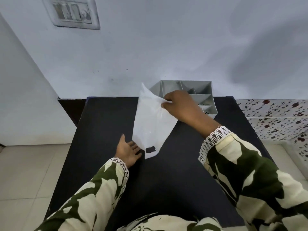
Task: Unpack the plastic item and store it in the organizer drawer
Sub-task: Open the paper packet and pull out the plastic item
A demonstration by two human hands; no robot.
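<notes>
A white translucent plastic bag [150, 124] hangs tilted over the black table [103, 124], its lower end touching the surface. A small dark item [150, 149] shows through the bag's bottom corner. My right hand [180, 106] pinches the bag's upper edge and holds it up. My left hand [129, 150] lies palm up on the table, fingers apart, their tips under the bag's lower left edge. Behind the bag stands a grey plastic organizer [205, 97] with several open compartments, partly hidden by my right hand.
The table stands against a pale wall, with the organizer at its back edge. A switch plate [73, 13] is high on the wall at left. Tiled floor lies left of the table, and a flower-patterned surface [275, 117] is to the right.
</notes>
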